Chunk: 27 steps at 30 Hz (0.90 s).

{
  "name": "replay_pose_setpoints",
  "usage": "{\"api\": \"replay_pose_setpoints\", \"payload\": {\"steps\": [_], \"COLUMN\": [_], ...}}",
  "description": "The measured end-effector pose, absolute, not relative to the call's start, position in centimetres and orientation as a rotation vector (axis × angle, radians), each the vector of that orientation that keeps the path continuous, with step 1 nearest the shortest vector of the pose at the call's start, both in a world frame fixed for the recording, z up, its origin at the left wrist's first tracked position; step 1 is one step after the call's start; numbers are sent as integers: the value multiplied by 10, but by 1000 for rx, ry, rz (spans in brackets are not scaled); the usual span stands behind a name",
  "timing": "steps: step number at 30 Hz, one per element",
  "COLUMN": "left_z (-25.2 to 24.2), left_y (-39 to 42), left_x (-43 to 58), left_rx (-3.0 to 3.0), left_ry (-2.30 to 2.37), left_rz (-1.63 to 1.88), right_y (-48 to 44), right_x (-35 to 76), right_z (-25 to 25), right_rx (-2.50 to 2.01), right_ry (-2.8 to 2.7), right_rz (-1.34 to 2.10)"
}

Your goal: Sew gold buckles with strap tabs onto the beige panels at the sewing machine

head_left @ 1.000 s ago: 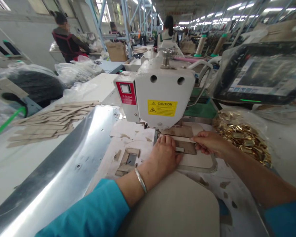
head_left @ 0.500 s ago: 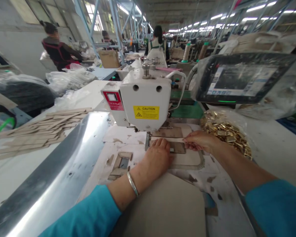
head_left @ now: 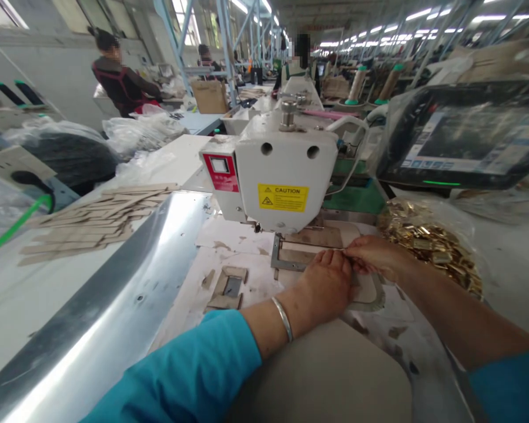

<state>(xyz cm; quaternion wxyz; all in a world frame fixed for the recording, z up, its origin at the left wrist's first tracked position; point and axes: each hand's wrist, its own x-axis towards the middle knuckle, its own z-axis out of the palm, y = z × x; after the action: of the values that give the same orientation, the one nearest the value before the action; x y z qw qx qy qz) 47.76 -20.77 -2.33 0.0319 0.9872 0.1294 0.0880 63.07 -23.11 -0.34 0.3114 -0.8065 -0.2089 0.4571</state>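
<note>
My left hand [head_left: 327, 284] lies palm down on the machine bed just below a white sewing machine [head_left: 280, 170], its fingers together over a tan piece that I mostly cannot see. My right hand [head_left: 372, 256] meets it from the right, fingers pinched at the edge of that piece. A grey metal clamp frame [head_left: 286, 261] sits under the machine head, left of both hands. A rounded beige template [head_left: 370, 294] pokes out below the hands.
A bag of gold metal fittings [head_left: 432, 244] lies to the right. A plastic-wrapped touch screen [head_left: 462, 138] hangs above it. Several tan strips [head_left: 88, 220] are stacked at left beside a shiny metal guard [head_left: 114, 305]. Other people work at the back.
My left hand has slid to the right, off the clamp frame, and now meets my right hand. The small piece with the metal fitting is now covered by my hands.
</note>
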Motion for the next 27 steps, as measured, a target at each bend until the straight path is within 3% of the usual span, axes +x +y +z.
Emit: {"api": "replay_pose_setpoints", "payload": {"steps": [17,23,27], "left_z": [-12,-19,-28], "left_y": [-192,-205,-203], "left_x": [430,467,477], "left_rx": [2950,3012,2944], "left_ry": [1081,487,534], "left_rz": [133,278,353], "right_y": [-226,-227,-223], "right_x": [623,625,625], "right_z": [2,0,1], "right_rx": [-2325,-2266,-2370], "right_ry": [-799,-746,-853], "right_rz": [1043,1074,1014]}}
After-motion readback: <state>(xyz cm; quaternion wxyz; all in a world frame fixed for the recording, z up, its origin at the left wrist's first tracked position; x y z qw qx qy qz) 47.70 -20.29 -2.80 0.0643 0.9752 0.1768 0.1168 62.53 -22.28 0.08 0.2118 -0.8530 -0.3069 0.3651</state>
